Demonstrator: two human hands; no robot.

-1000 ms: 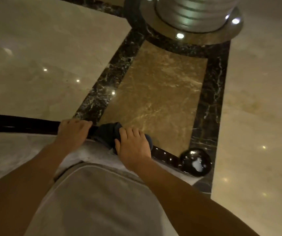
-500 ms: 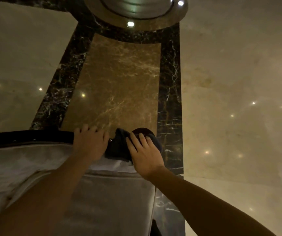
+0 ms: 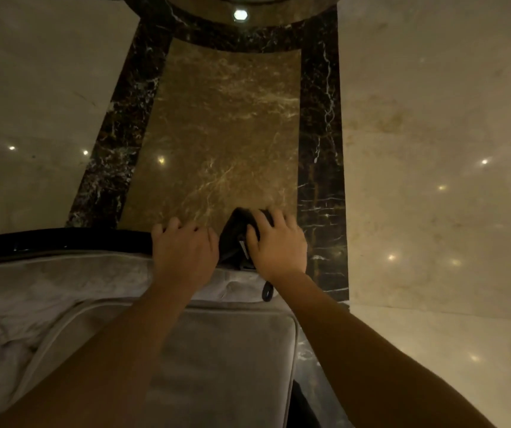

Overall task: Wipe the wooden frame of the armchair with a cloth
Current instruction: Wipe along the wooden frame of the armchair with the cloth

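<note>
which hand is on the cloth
The right hand presses on the dark cloth at the end of the dark wooden rail; the left hand grips the bare rail beside it.

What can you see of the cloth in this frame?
The cloth is dark, navy or black, soft and bunched up. It sits at the right end of the dark glossy frame rail, covering that end. The right hand lies spread over it and presses it down; the left hand rests on the rail beside it. A small pale tag shows on its near side, and a dark loop hangs down over the grey upholstery.
</note>
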